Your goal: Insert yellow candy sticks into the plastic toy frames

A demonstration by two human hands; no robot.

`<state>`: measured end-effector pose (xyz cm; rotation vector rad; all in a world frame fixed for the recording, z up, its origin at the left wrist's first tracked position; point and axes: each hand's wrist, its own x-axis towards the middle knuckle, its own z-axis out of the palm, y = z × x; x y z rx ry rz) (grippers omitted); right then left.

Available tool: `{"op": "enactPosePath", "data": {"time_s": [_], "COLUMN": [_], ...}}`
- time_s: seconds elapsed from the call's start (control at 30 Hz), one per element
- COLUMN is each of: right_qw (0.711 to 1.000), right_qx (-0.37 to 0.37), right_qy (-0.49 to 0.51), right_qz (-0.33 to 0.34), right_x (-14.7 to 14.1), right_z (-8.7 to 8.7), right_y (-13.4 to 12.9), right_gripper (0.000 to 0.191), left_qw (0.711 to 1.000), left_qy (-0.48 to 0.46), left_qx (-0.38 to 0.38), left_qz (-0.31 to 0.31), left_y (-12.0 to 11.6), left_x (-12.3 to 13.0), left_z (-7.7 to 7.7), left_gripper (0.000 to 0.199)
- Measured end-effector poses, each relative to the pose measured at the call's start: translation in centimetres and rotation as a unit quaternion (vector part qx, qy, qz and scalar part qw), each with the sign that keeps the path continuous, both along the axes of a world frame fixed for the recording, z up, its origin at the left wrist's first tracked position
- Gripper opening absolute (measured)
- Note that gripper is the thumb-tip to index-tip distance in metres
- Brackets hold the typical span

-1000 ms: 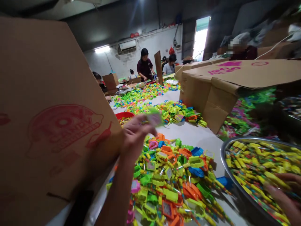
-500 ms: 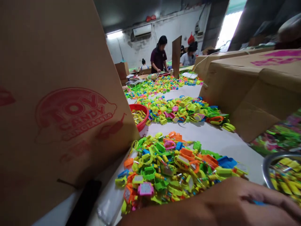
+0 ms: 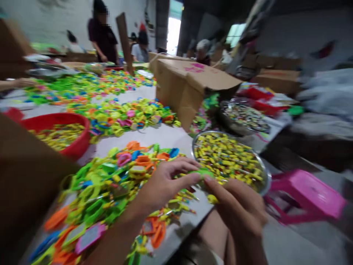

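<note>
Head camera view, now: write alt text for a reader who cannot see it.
A person's left hand and right hand meet over the table edge, pinching a small green plastic piece between their fingertips. Below lies a pile of bright plastic toy pieces, with a metal bowl of yellow wrapped candies to the right and a red bowl to the left.

Two hands, left [image 3: 162,184] and right [image 3: 237,209], share one green piece [image 3: 202,173]. One red bowl [image 3: 59,134]; two metal bowls, near [image 3: 264,176] and far [image 3: 244,117]; one pink stool [image 3: 306,193]; one box [image 3: 190,82]. Loose toys [image 3: 110,184]: too many to count.
</note>
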<state>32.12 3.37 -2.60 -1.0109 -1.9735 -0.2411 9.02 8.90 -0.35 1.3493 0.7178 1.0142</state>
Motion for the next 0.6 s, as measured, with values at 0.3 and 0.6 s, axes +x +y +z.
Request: {"op": "enactPosePath", "data": {"time_s": [0.3, 0.6], "right_qw": [0.99, 0.964], "right_qx": [-0.128, -0.201], "right_qy": [0.055, 0.155], "right_qz": [0.004, 0.076], "right_x": [-0.2, -0.2], "right_z": [1.8, 2.7], "right_y": [0.2, -0.7], "right_gripper": [0.02, 0.02], "left_qw": [0.939, 0.832], "left_qy": [0.13, 0.226], "left_qx": [0.294, 0.492], "left_qz": [0.118, 0.123], "left_y": [-1.5, -2.4], "left_x": [-0.5, -0.2], "left_z": [0.3, 0.6], "left_gripper": [0.011, 0.035]}}
